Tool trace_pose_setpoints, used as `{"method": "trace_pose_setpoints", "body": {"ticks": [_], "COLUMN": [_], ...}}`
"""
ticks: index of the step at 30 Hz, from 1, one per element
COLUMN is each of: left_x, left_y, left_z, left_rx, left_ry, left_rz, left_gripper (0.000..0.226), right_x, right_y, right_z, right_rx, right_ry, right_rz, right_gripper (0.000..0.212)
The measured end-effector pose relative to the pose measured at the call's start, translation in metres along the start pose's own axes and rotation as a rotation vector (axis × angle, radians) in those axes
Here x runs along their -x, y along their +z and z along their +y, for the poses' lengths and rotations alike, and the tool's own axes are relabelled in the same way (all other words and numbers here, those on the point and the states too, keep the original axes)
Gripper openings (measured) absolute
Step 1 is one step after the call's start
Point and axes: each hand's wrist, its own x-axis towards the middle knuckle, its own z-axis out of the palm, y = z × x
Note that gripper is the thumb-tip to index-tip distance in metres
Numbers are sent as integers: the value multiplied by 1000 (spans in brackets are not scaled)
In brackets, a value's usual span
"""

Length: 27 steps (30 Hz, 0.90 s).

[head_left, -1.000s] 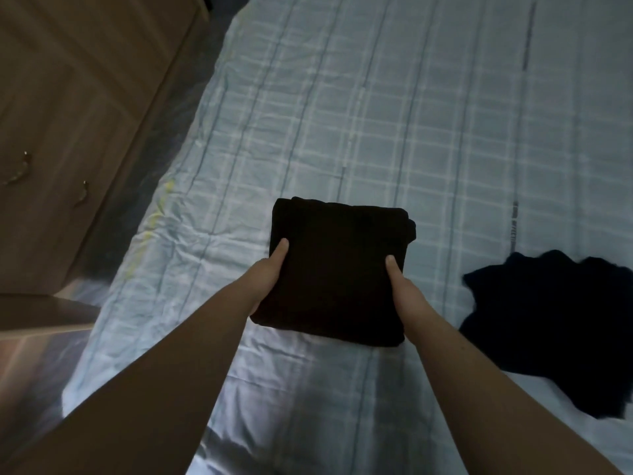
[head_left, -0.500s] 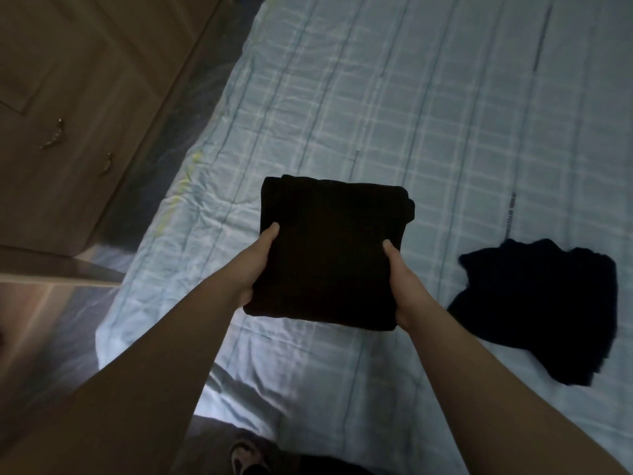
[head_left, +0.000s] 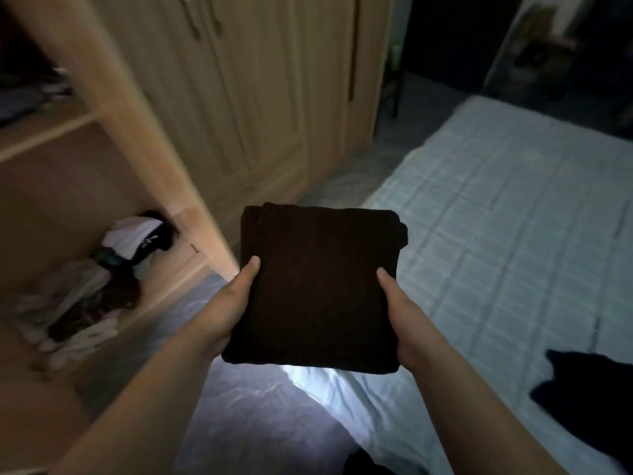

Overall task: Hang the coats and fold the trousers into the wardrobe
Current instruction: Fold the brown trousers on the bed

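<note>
A pair of dark trousers [head_left: 318, 286], folded into a thick square, is held up in the air in front of me, over the near corner of the bed. My left hand [head_left: 229, 303] grips its left edge, thumb on top. My right hand [head_left: 400, 317] grips its right edge the same way. The open wardrobe [head_left: 68, 186] stands to the left, with a pile of mixed clothes [head_left: 89, 296] on its low shelf. A second dark garment [head_left: 589, 395] lies crumpled on the bed at the right.
The bed [head_left: 496, 234] with a pale checked cover fills the right side. Shut wooden wardrobe doors [head_left: 260, 97] run along the back left. A strip of floor [head_left: 342, 186] lies between bed and wardrobe. An upper shelf [head_left: 37, 132] holds more clothes.
The folded trousers have been lifted off the bed and carried left toward the wardrobe. My view has swung left and up, bringing the open shelves into sight.
</note>
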Motion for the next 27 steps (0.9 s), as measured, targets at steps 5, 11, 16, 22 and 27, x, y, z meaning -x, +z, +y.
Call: {"method": "trace_pose_setpoints", "body": {"ticks": [5, 11, 16, 22, 27], "left_x": [74, 156, 185, 149, 73], "left_y": [-165, -304, -371, -421, -448], "left_z": [-16, -40, -44, -18, 30], "left_rx": [173, 437, 521, 526, 470], "left_ry": [42, 46, 137, 188, 173], "left_rz": [133, 352, 532, 623, 637], "left_gripper": [58, 57, 41, 54, 74], "right_x": [60, 106, 122, 85, 25], "right_y": [147, 304, 391, 457, 502], "right_z": [10, 23, 18, -8, -60], "right_rx": [127, 318, 431, 471, 507], "right_ry": [-34, -78, -92, -140, -177], "right_rz": [-157, -298, -431, -431, -372], "right_gripper": [47, 68, 51, 70, 67]}}
